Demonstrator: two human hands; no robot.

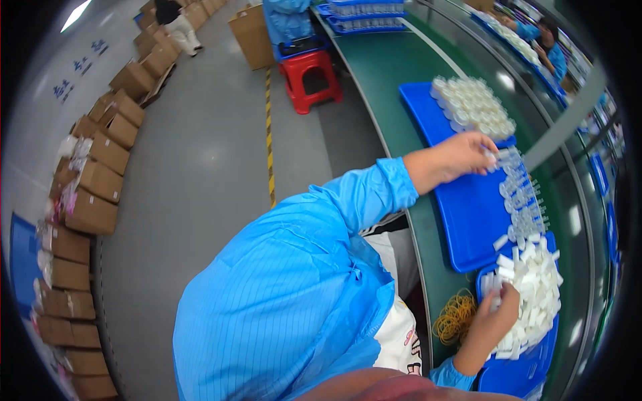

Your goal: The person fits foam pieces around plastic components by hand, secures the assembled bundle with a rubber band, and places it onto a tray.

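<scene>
My left hand is over a blue tray, its fingers pinched around a small clear plastic part. Right beside those fingers, a row of clear plastic parts with thin stems lines the tray's far side. My right hand is at the edge of a heap of white rectangular pieces. Its fingers are curled around a whitish piece, partly hidden by the fingers. The heap rests in another blue tray.
A block of clear, round-topped parts fills the blue tray's far end. Yellow rubber bands lie on the green bench. A red stool stands by a blue-clad person. Cardboard boxes line the wall.
</scene>
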